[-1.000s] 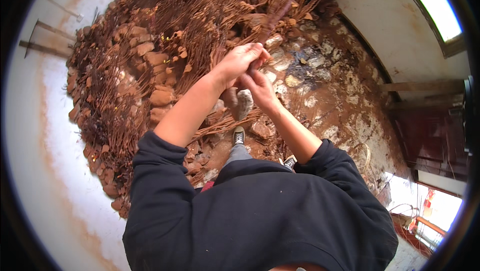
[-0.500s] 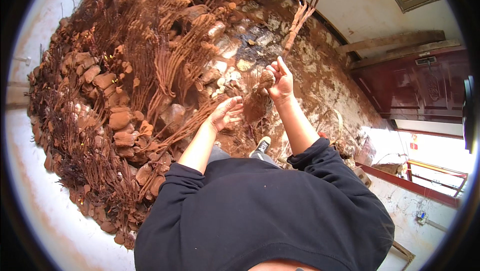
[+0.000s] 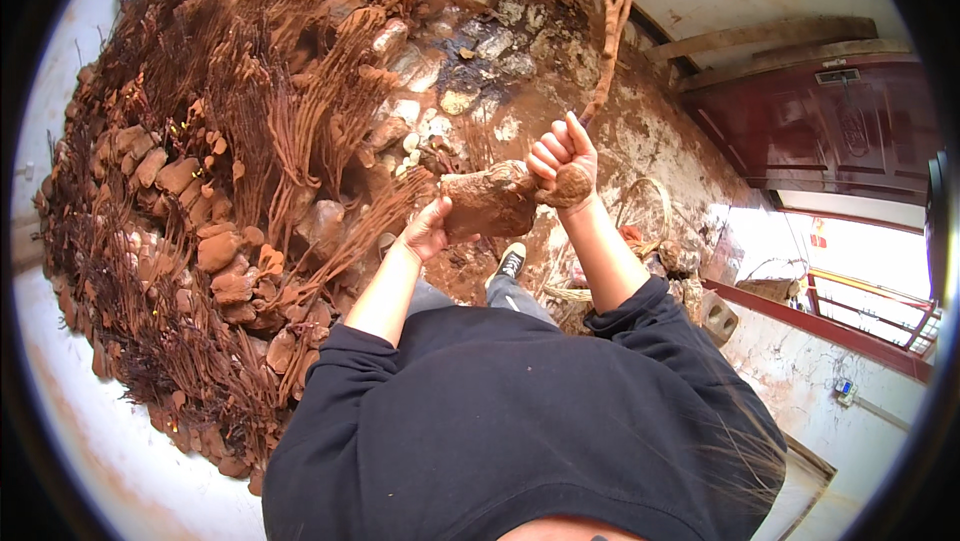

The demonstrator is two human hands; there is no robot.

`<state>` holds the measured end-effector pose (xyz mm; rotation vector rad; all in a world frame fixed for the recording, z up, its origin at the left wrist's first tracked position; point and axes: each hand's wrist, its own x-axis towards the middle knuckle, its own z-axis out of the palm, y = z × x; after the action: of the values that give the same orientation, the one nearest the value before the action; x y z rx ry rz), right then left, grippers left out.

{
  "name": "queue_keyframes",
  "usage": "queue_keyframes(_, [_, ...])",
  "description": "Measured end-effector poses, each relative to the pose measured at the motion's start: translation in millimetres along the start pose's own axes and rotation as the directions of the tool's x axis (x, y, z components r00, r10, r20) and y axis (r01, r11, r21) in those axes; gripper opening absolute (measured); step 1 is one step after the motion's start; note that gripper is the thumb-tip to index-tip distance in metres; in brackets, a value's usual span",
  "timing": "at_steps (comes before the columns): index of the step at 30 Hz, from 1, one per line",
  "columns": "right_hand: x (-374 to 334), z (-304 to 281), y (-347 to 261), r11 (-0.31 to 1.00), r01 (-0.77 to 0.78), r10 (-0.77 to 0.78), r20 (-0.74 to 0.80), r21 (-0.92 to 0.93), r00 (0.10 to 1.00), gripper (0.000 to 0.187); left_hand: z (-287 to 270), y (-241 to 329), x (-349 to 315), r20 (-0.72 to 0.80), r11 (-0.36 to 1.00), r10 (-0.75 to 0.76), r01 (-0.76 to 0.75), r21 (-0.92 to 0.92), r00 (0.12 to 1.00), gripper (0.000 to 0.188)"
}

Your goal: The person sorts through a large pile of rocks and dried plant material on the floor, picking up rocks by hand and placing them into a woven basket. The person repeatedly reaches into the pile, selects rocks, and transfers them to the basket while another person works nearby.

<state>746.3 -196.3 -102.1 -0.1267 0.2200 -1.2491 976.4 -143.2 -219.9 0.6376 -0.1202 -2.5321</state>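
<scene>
A thick, blocky brown root (image 3: 490,203) coated in reddish soil lies sideways between my two hands, in front of my chest. My right hand (image 3: 563,163) is closed around its narrow end. From that fist a long knobbly stem (image 3: 608,61) rises away from me and splits into several thin branches near the top. My left hand (image 3: 428,231) holds the wide left end, thumb up at the edge and fingers partly hidden under the root.
A big heap of similar brown roots with long stems (image 3: 230,181) fills the left side against a white wall. Pale stones (image 3: 460,103) lie on the soil-stained floor (image 3: 640,131) ahead. A dark red door (image 3: 820,131) stands right, and a woven basket (image 3: 640,241) near my right forearm.
The root has turned from hanging down to lying sideways. My left hand, earlier open beside it, now grips its wide end. The branched stem stands more upright.
</scene>
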Motion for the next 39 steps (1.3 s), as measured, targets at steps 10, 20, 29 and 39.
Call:
queue_keyframes(10, [-36.1,3.3,-16.0,0.66,-0.493,0.287,-0.417,-0.566,0.862,0.034,41.3,39.1,-17.0,-0.178,0.634,0.359,-0.099,0.767,0.916,0.072])
queue_keyframes(20, [-52.7,-113.2,63.1,0.206,-0.411,-0.688,-0.43,-0.888,0.585,0.034,111.8,5.9,-17.5,-0.156,-0.186,0.687,0.379,0.907,0.709,0.082])
queue_keyframes(29, [-67.8,-156.8,64.7,-0.091,-0.71,-0.7,-0.462,-0.698,0.544,0.024,77.8,-18.8,9.4,-0.018,-0.46,0.624,0.385,0.8,0.782,0.081])
queue_keyframes(39, [-145.2,-348.1,100.8,0.119,-0.861,-0.619,-0.715,-0.494,0.325,0.031,-82.4,-57.6,43.6,-0.684,0.076,0.497,0.759,0.647,0.533,0.081])
